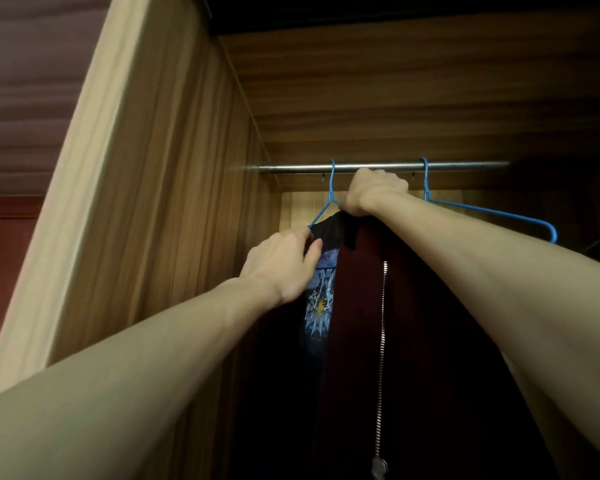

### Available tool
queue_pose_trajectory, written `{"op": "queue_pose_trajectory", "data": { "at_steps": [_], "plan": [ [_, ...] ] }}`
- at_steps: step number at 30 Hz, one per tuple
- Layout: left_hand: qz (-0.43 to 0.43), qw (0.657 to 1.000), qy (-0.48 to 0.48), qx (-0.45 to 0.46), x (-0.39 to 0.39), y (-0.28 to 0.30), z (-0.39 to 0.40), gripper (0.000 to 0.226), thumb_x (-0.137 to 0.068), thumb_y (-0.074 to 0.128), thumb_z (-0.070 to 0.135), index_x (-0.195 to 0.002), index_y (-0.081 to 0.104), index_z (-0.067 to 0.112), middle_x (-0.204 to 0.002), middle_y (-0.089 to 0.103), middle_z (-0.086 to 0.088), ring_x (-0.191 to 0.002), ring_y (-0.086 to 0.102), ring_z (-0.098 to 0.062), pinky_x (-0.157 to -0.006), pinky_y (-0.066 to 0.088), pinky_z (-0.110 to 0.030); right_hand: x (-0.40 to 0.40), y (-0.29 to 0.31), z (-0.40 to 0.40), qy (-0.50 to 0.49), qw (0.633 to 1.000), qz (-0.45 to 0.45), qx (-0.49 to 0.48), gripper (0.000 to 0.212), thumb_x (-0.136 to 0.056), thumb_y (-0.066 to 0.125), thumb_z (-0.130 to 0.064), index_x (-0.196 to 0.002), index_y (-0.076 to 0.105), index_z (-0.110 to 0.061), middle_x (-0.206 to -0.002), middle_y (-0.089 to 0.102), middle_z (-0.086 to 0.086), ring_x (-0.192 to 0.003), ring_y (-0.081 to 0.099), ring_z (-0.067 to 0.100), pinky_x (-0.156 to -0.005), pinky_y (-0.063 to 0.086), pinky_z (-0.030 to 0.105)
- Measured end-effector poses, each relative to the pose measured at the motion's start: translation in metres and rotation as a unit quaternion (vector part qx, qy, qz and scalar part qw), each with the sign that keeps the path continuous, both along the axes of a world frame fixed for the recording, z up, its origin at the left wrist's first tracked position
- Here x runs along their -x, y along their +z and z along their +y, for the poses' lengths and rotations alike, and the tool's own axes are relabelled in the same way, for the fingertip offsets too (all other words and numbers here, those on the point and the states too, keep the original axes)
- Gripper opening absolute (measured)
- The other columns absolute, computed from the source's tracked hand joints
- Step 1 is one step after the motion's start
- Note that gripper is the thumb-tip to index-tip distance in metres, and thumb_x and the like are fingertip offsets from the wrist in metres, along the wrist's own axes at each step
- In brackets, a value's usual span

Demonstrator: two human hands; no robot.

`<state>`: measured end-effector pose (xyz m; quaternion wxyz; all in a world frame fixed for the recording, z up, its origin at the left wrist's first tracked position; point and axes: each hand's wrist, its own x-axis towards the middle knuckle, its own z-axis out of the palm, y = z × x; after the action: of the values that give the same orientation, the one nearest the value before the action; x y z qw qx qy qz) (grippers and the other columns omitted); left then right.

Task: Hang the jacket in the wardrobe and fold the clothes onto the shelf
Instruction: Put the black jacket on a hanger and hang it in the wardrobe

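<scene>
A dark maroon jacket (pixel 423 341) with a silver zipper hangs from a blue wire hanger (pixel 330 192) hooked over the metal rail (pixel 388 167) inside the wooden wardrobe. A dark garment with a blue print (pixel 321 303) shows at the jacket's left edge. My left hand (pixel 284 265) pinches the hanger's left arm and the cloth at the shoulder. My right hand (pixel 374 192) grips the jacket's collar at the hanger's neck, just under the rail.
A second blue hanger (pixel 492 211) hangs bare on the rail to the right. The wardrobe's side panel (pixel 174 202) stands close on the left, its top board (pixel 413 91) just above the rail. A red wall (pixel 4 258) lies at the far left.
</scene>
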<state>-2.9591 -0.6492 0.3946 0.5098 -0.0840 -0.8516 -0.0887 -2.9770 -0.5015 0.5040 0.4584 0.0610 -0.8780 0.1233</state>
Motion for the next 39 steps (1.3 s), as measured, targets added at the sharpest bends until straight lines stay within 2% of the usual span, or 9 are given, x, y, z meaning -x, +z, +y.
{"op": "queue_pose_trajectory", "data": {
  "at_steps": [5, 7, 11, 15, 20, 23, 26, 32, 39],
  "plan": [
    [0.011, 1.0, -0.023, -0.003, -0.019, -0.014, 0.011, 0.035, -0.109, 0.035, 0.044, -0.111, 0.06, 0.02, -0.112, 0.067, 0.0, -0.102, 0.063, -0.026, -0.076, 0.041, -0.037, -0.024, -0.006, 0.012, 0.086, 0.989, -0.12, 0.003, 0.061, -0.095, 0.069, -0.051, -0.134, 0.059, -0.007, -0.128, 0.063, 0.012, -0.104, 0.061, 0.031, -0.091, 0.051, 0.038],
    [0.019, 0.999, -0.036, -0.007, -0.024, -0.019, 0.014, 0.033, -0.109, 0.036, 0.043, -0.111, 0.059, 0.02, -0.112, 0.065, 0.001, -0.102, 0.062, -0.024, -0.076, 0.043, -0.037, -0.033, -0.016, 0.019, 0.123, 0.983, -0.133, 0.023, 0.067, -0.093, 0.069, -0.052, -0.141, 0.053, -0.007, -0.133, 0.061, 0.013, -0.107, 0.061, 0.031, -0.095, 0.053, 0.039],
    [0.001, 0.998, -0.067, -0.013, -0.031, -0.035, 0.02, 0.031, -0.109, 0.037, 0.044, -0.118, 0.056, 0.022, -0.114, 0.063, 0.002, -0.106, 0.059, -0.02, -0.078, 0.044, -0.036, -0.041, -0.059, 0.026, 0.173, 0.981, -0.016, 0.082, 0.064, -0.094, 0.069, -0.047, -0.144, 0.047, -0.012, -0.139, 0.058, 0.012, -0.126, 0.057, 0.032, -0.099, 0.048, 0.038],
    [-0.023, 0.995, -0.094, -0.012, -0.039, -0.059, 0.022, 0.04, -0.109, 0.039, 0.045, -0.139, 0.051, 0.023, -0.131, 0.06, 0.002, -0.12, 0.057, -0.02, -0.093, 0.049, -0.039, -0.044, -0.117, 0.029, 0.255, 0.954, 0.104, 0.119, 0.061, -0.097, 0.067, -0.034, -0.15, 0.041, -0.018, -0.147, 0.048, 0.008, -0.135, 0.05, 0.028, -0.108, 0.044, 0.04],
    [-0.035, 0.994, -0.104, -0.021, -0.057, -0.085, 0.018, 0.043, -0.109, 0.04, 0.043, -0.147, 0.048, 0.024, -0.139, 0.057, 0.004, -0.126, 0.054, -0.016, -0.1, 0.053, -0.046, -0.057, -0.173, 0.038, 0.312, 0.932, 0.128, 0.135, 0.078, -0.098, 0.067, -0.038, -0.162, 0.023, -0.028, -0.161, 0.036, -0.006, -0.145, 0.039, 0.011, -0.106, 0.037, 0.028],
    [-0.022, 0.988, -0.127, -0.084, -0.075, -0.103, 0.017, 0.04, -0.109, 0.041, 0.042, -0.144, 0.05, 0.027, -0.138, 0.057, 0.007, -0.126, 0.055, -0.011, -0.103, 0.052, -0.043, -0.071, -0.206, 0.042, 0.329, 0.922, 0.133, 0.152, 0.081, -0.098, 0.066, -0.04, -0.164, 0.02, -0.032, -0.165, 0.029, -0.012, -0.147, 0.034, 0.006, -0.109, 0.033, 0.024],
    [-0.009, 0.982, -0.138, -0.131, -0.101, -0.133, 0.021, 0.041, -0.108, 0.041, 0.043, -0.145, 0.051, 0.029, -0.138, 0.057, 0.013, -0.127, 0.054, -0.005, -0.106, 0.051, -0.038, -0.087, -0.244, 0.047, 0.309, 0.932, 0.121, 0.148, 0.079, -0.1, 0.063, -0.044, -0.165, 0.02, -0.033, -0.171, 0.018, -0.013, -0.154, 0.024, 0.007, -0.118, 0.027, 0.026],
    [-0.013, 0.994, -0.058, -0.087, -0.166, -0.217, 0.037, 0.048, -0.106, 0.037, 0.047, -0.15, 0.047, 0.029, -0.133, 0.055, 0.02, -0.119, 0.048, 0.008, -0.095, 0.039, -0.01, -0.124, -0.338, 0.062, 0.32, 0.93, 0.129, 0.129, 0.069, -0.101, 0.059, -0.044, -0.162, 0.03, -0.031, -0.172, 0.019, -0.01, -0.158, 0.019, 0.011, -0.126, 0.026, 0.044],
    [-0.067, 0.994, 0.021, -0.081, -0.243, -0.332, 0.056, 0.041, -0.109, 0.045, 0.037, -0.148, 0.05, 0.024, -0.139, 0.055, 0.015, -0.132, 0.048, 0.002, -0.109, 0.039, -0.02, -0.166, -0.461, 0.086, 0.313, 0.945, 0.076, 0.064, 0.064, -0.101, 0.055, -0.04, -0.159, 0.038, -0.02, -0.169, 0.031, 0.003, -0.158, 0.024, 0.02, -0.125, 0.027, 0.051]
  ]
}}
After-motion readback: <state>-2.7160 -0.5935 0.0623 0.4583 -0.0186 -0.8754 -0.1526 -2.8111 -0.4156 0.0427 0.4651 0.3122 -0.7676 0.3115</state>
